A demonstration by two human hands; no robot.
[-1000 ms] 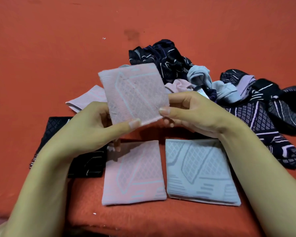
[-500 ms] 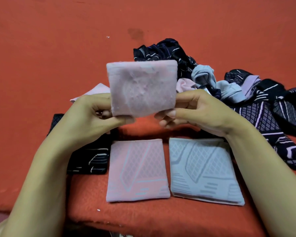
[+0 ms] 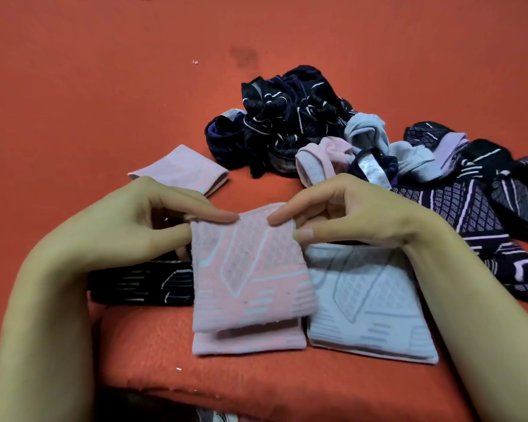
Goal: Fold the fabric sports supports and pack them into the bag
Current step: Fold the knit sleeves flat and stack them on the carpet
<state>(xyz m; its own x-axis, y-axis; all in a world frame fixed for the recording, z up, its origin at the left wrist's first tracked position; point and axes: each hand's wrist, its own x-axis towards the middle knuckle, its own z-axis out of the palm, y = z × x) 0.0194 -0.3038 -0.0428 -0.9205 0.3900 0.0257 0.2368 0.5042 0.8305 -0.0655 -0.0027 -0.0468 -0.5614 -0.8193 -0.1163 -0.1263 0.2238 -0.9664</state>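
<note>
The left hand (image 3: 134, 220) pinched the far left corner of the folded pink knitted support with the pale blue lattice pattern (image 3: 247, 269), thumb under and forefinger on top; the right hand (image 3: 348, 214) pinched its far right corner in the same way, the other fingers (image 3: 305, 234) curled loosely beside it. That pink support lay on a second folded pink support (image 3: 247, 342), whose near edge showed beneath it, slightly askew. It looked light, soft and limp, a stretchy knit that would sag from any single hold and spring its fold open, so a pinch at both corners of one edge, or a flat palm over the whole square, seemed the safest grip. Just right of the pink support, touching it, lay a folded pale blue support of the same pattern (image 3: 366, 303); just left, partly under the left wrist, a folded black one with white lines (image 3: 141, 284). Beyond it to the left lay another folded pink piece (image 3: 180, 169), and beyond it to the right a loose heap of dark and pastel unfolded supports (image 3: 363, 141). All rested on an orange-red cloth-covered surface (image 3: 104, 86). No bag was in view.
</note>
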